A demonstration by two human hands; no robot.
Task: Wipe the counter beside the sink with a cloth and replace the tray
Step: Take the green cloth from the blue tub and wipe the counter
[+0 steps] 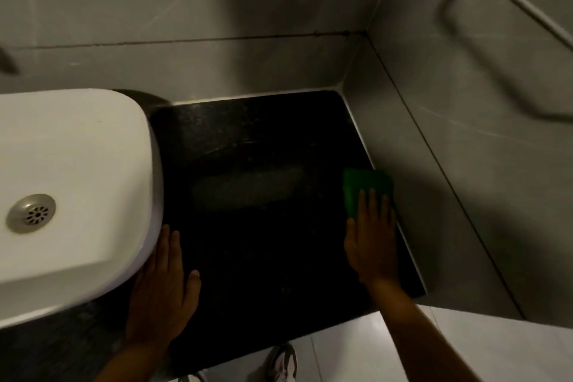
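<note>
Walls [217, 9]: grey tile, filling the view from 9 through 12 to 3 o'clock, meeting in a corner at 1 o'clock. Worktop [248, 139]: black, speckled, at centre, bounded by the walls at 12 and 3 o'clock; a pale, dull oblong patch lies across its middle. Sink [71, 164]: white, rounded basin standing on the worktop at 9 o'clock, its side overhanging the dark surface. Floor [341, 347]: pale tile, at 5 to 6 o'clock below the worktop edge. Rail [533, 6]: bent metal bar on the right wall at 2 o'clock. Left hand [164, 291]: at 7 o'clock, open and flat, palm down on the worktop, fingers extended, its outer edge against the sink's side; nothing held. Right hand [372, 245]: at 4 o'clock, open and flat, fingers spread, pressing down on the cloth. Cloth [362, 189]: green, folded, lying on the worktop at 3 o'clock just beside the right wall, its near part under the fingers. Shoe [283, 363]: on the floor at 6 o'clock. Drain [31, 213]: round metal strainer in the sink at 9 o'clock.
</note>
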